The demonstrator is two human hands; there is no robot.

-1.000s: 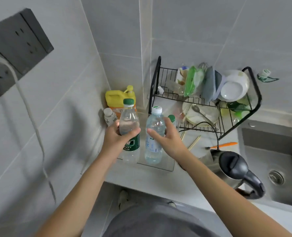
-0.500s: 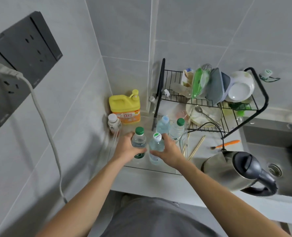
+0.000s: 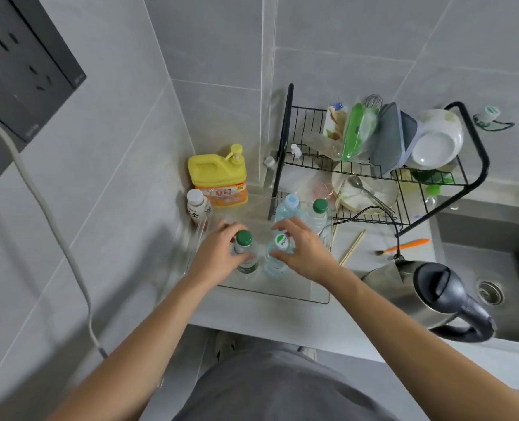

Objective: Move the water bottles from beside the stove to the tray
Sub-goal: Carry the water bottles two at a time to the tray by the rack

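Grey surface [image 3: 261, 312] runs under everything I can see from the head view, tiled wall behind and to the left.

Black wire dish rack [image 3: 373, 165] stands at the back right, loaded with a white bowl [image 3: 436, 141] and other kitchenware.

Steel kettle [image 3: 428, 294] with a dark lid and handle sits at the front right, near the sink [image 3: 495, 268].

Clear tray [image 3: 282, 294] lies on the surface in front of the rack; its walls are hard to trace.

Yellow detergent jug [image 3: 218, 177] stands in the back corner, a small white-capped bottle [image 3: 197, 205] just beside it, outside the tray as far as I can tell.

Four water bottles stand upright in the tray. At the back: blue-capped bottle [image 3: 288, 208] and rear green-capped bottle [image 3: 316, 217], side by side. At the front: green-capped bottle [image 3: 244, 253] and white-and-green-capped bottle [image 3: 278, 253], near each other.

Left hand [image 3: 218, 253]: grip closed round the green-capped bottle, fingers curled on its shoulder below the cap.

Right hand [image 3: 305, 250]: grip on the white-and-green-capped bottle, thumb and fingertips curled against its upper body.

Orange-handled brush [image 3: 404, 246] and a pair of chopsticks [image 3: 352, 247] lie on the surface right of the tray.
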